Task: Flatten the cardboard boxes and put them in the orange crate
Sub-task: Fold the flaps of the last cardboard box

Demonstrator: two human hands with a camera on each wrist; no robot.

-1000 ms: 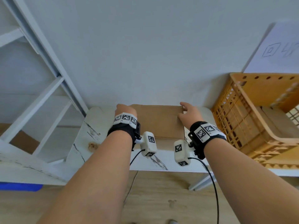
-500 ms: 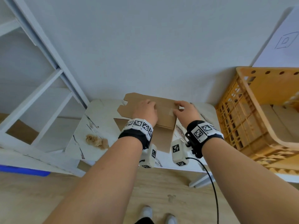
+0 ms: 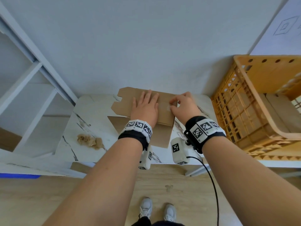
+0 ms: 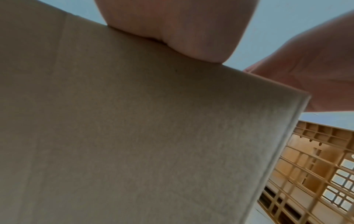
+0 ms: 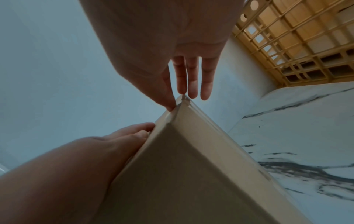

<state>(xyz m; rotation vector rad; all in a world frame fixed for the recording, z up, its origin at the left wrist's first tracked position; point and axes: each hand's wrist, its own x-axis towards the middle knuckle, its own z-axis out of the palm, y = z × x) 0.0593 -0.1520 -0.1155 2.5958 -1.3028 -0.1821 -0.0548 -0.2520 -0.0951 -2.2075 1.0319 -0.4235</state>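
A brown cardboard box [image 3: 127, 103] lies on the small marble-patterned table [image 3: 91, 115], flaps spread at its left end and front. My left hand [image 3: 145, 106] presses flat on its top panel, fingers straight; the left wrist view shows the palm [image 4: 172, 27] on the cardboard [image 4: 153, 136]. My right hand [image 3: 182, 105] is at the box's right corner. There its thumb and forefinger [image 5: 176, 101] pinch the corner of the box [image 5: 191, 166], the other fingers straight. The orange crate [image 3: 244, 88] stands to the right and holds flattened cardboard [image 3: 276, 110].
A crumpled brown wad [image 3: 89, 141] lies on the table's left part. A white slatted frame [image 3: 32, 79] leans at the left, close to the table. A wall runs behind the table. The crate's lattice wall [image 5: 296, 37] is close to the right of my right hand.
My left hand moved from the box's left side onto its top and flattened out. The left flaps came open. My right hand's fingers closed on the right corner.
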